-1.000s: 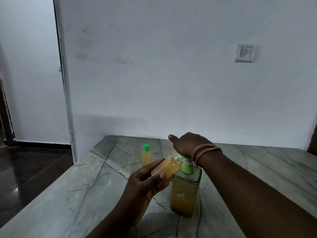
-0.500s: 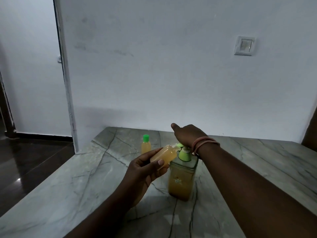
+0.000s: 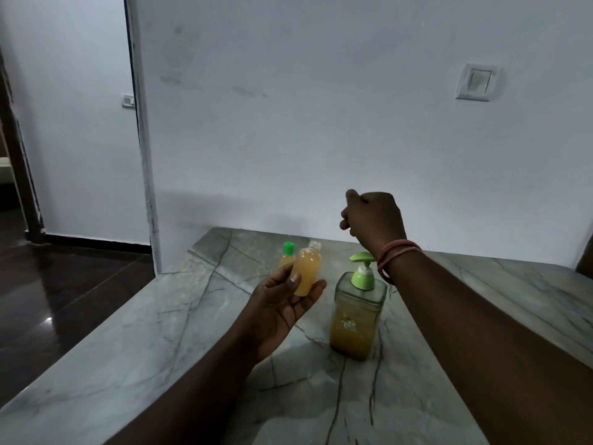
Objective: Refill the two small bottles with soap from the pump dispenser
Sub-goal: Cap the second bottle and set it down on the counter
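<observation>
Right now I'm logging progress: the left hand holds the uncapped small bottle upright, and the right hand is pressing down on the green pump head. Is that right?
Not quite. The head view shows the right hand lifted clear above the green pump head, not pressing it. The rest holds: the left hand holds the uncapped small bottle upright.

A pale, bluish-white wall (image 3: 321, 123) fills most of the view, scuffed with faint grey marks and carrying a white switch plate (image 3: 477, 82) high on the right. To the left, past a worn vertical wall corner (image 3: 144, 175), a second white wall (image 3: 73, 139) stands further back with a small switch (image 3: 127, 100), a black skirting strip (image 3: 96, 244) and a dark, glossy floor (image 3: 64, 300) that catches a small glint of light. The grey-green marble worktop (image 3: 160, 348), crossed by dark veins, runs up to the main wall in dim light.
</observation>
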Motion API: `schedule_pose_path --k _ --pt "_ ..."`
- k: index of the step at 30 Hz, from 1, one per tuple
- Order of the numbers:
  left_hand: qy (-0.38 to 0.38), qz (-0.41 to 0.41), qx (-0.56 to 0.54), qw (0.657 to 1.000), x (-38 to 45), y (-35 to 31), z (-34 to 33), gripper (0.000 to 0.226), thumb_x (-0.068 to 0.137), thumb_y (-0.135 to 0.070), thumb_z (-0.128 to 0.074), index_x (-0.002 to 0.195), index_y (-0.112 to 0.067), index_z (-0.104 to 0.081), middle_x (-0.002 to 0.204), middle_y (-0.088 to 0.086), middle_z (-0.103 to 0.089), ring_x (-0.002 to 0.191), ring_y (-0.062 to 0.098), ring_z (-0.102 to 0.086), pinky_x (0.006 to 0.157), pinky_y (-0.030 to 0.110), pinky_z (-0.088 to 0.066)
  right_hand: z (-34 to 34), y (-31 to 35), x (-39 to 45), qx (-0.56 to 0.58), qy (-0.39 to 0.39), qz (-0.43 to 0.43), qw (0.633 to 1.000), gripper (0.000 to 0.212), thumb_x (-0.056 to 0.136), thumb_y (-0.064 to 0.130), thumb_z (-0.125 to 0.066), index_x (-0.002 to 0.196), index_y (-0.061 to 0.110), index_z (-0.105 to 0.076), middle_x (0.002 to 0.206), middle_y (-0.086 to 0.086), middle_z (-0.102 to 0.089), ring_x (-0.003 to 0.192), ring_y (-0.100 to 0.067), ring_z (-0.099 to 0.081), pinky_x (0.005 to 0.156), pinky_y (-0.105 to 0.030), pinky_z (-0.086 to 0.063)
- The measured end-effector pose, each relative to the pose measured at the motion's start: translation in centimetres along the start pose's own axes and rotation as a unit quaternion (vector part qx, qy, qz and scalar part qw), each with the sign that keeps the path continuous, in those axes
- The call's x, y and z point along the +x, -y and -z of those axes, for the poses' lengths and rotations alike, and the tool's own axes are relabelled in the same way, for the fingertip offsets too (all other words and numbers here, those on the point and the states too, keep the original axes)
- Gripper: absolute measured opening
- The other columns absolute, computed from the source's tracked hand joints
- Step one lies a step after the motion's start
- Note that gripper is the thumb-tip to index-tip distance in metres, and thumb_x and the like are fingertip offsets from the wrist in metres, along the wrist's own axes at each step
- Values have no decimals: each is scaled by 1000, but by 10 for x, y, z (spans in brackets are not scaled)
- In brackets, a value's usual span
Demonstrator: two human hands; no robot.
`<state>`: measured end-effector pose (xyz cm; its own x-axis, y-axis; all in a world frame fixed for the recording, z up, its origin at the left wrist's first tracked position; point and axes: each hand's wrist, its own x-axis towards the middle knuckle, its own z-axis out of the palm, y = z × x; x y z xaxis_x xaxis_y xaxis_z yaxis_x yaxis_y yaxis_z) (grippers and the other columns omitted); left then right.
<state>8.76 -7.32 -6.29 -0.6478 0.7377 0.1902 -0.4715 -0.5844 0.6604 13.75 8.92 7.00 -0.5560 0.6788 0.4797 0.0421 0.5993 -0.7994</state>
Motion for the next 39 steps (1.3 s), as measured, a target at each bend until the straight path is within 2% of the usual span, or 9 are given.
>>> schedule_pose_path --k 8,12,16,20,25,30,33,36,39 --pt "-119 -150 20 981 11 -21 33 48 94 -8 -58 140 1 -48 135 26 -59 119 41 -63 96 43 -56 -49 34 -41 -121 39 165 978 25 90 31 -57 72 15 -63 83 -7 -70 84 -25 -65 75 -27 -50" --pt "-166 -183 -1 969 14 -25 46 45 98 -4 -54 143 -4 -46 137 25 -56 121 40 -61 96 42 -56 -76 27 -61 -186 97 139 968 16 86 18 -59 89 5 -68 93 -13 -70 91 -29 -66 77 -31 -53" --pt "-196 -189 -14 962 18 -24 51 47 97 -1 -54 143 -6 -46 139 29 -51 118 38 -62 92 39 -58 -105 -13 -85 -309 206 61 927 24 86 20 -57 105 5 -63 106 -17 -64 100 -34 -61 81 -35 -52" --pt "-191 -185 6 964 20 -20 52 46 97 0 -54 142 -5 -46 140 29 -52 124 41 -58 101 45 -51 -118 -45 -101 -366 254 59 893 23 91 15 -50 110 7 -62 111 -17 -62 102 -34 -59 83 -36 -51" --pt "-189 -179 20 965 22 -20 54 45 98 1 -53 142 -7 -48 137 24 -54 122 38 -61 103 45 -51 -118 -35 -78 -289 213 62 931 20 84 14 -63 101 3 -66 96 -14 -68 91 -29 -66 76 -31 -54" --pt "-176 -155 2 972 21 -21 51 45 97 0 -54 141 -6 -48 136 24 -56 120 38 -62 95 39 -56 -100 10 -44 -79 121 75 987 28 89 6 -55 115 11 -63 116 -7 -63 104 -20 -61 88 -26 -50" --pt "-158 -145 19 976 19 -19 46 46 97 -3 -56 142 -6 -47 136 24 -57 117 37 -65 93 37 -57 -98 28 -38 37 92 96 990 22 91 7 -53 107 16 -65 107 0 -65 99 -15 -63 89 -33 -53" --pt "-143 -141 26 979 17 -18 43 48 97 -5 -57 143 -6 -46 138 24 -56 115 38 -66 92 38 -58 -97 35 -35 61 109 98 987 14 89 12 -62 97 19 -70 93 6 -67 90 -10 -64 82 -25 -52" --pt "-130 -142 22 981 16 -19 43 47 97 -6 -58 143 -6 -47 136 24 -57 115 38 -66 93 39 -58 -95 32 -35 59 149 81 984 10 82 14 -71 91 18 -74 86 4 -71 83 -12 -67 81 -30 -56"
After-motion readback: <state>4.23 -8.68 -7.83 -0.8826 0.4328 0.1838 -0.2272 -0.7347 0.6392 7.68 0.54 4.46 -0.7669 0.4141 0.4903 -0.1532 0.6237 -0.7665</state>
